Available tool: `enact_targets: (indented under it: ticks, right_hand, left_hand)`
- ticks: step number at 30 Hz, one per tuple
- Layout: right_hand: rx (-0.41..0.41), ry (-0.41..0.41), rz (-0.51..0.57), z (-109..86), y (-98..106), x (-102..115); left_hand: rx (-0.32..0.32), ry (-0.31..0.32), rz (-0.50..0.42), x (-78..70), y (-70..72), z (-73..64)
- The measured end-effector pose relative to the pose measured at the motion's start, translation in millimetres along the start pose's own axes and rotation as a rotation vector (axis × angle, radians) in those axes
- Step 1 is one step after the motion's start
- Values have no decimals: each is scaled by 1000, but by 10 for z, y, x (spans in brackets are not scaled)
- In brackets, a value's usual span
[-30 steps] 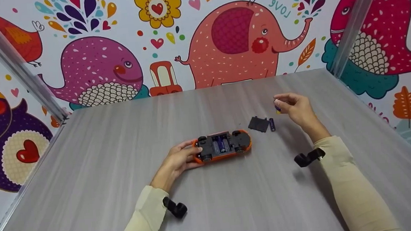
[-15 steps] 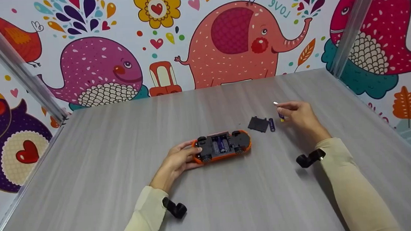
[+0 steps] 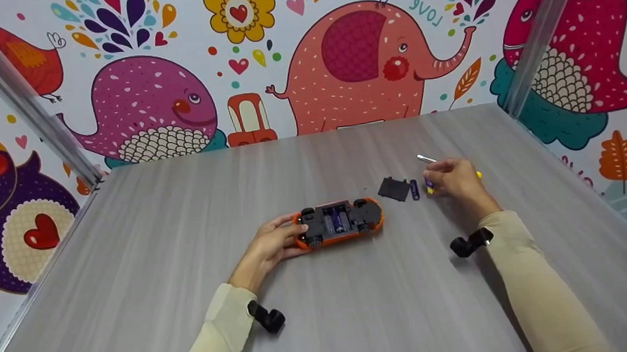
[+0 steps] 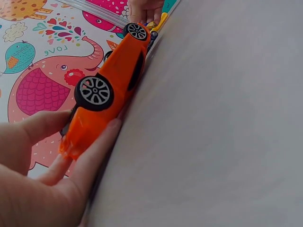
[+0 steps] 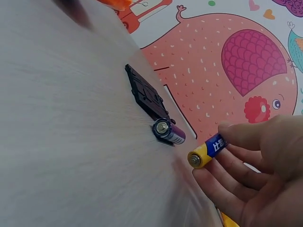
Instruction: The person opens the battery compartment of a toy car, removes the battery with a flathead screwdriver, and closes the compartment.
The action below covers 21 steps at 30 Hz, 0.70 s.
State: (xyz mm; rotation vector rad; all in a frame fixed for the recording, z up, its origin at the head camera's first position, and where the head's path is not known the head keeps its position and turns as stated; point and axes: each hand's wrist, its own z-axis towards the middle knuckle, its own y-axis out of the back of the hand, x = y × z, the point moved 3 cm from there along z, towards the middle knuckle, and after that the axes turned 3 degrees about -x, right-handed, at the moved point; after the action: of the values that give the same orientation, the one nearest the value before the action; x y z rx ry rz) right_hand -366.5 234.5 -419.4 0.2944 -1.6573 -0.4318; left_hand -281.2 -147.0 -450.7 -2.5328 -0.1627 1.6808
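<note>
An orange toy car [image 3: 372, 224] lies wheels up on the table, its battery compartment uncovered with a purple battery [image 3: 340, 221] inside. My left hand [image 3: 267, 242] grips its left end, thumb on the underside, as the left wrist view also shows. My right hand [image 3: 456, 180] pinches a blue and yellow battery [image 5: 208, 150] between thumb and fingers. Beside it a purple battery [image 3: 415, 190] lies on the table, close to the black battery cover [image 3: 394, 189]. Behind the right hand is a tool with a silver shaft [image 3: 426, 158] and yellow handle [image 3: 479, 174], its middle hidden.
The grey wood-grain table [image 3: 184, 236] meets a wall [image 3: 260, 74] printed with cartoon animals at the back. Metal posts [image 3: 543, 40] stand at its rear corners. A black band with a camera [image 3: 470, 243] is on each wrist.
My right hand has come down and slightly toward me with the battery, uncovering the silver shaft and yellow handle behind it. The left hand and the car have stayed put.
</note>
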Motion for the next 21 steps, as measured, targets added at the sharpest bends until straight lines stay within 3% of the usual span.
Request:
enact_targets:
  ticks: [21]
  right_hand:
    - [16,-99,-71,-41,-119,9]
  left_hand:
    - [5,7,11,-8,-2,-10]
